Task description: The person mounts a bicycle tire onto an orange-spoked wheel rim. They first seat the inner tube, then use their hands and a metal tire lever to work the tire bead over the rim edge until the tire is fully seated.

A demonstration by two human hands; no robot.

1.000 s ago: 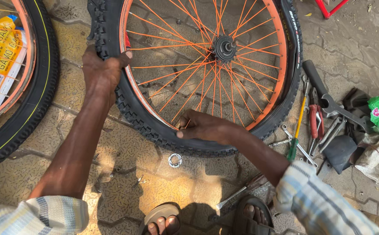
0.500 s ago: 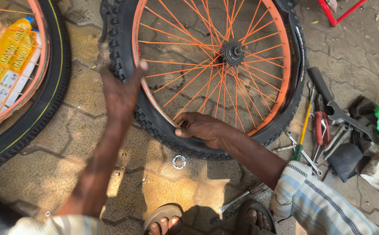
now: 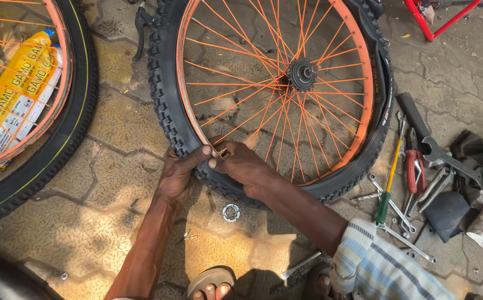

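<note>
Outdoor bicycle repair spot — wheels (image 3: 275, 94), scattered tools (image 3: 413, 183) on paving stones (image 3: 114, 183).

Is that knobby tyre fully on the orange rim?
No. The tyre hugs the rim on the left, but its right side bulges off.

Bare forearms, a blue-and-white striped sleeve (image 3: 383, 266), and tan sandals (image 3: 211, 278).
</note>
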